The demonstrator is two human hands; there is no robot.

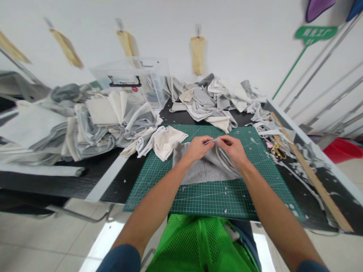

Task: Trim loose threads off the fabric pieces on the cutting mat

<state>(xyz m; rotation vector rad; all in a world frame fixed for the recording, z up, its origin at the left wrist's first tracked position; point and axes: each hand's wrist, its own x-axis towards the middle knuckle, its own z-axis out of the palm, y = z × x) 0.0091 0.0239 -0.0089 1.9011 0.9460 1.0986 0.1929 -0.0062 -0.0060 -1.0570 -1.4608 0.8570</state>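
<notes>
Black tabletop (120, 187) carries a green cutting mat (204, 200), where a grey cloth (198, 170) lies with its long axis running left to right. Its far edge is pinched up between finger and thumb by the left hand (198, 147) and right hand (233, 150), close together.

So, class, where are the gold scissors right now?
In the head view, the gold scissors lie on the right, among fabric scraps between the green cutting mat and the long wooden strip.
</notes>
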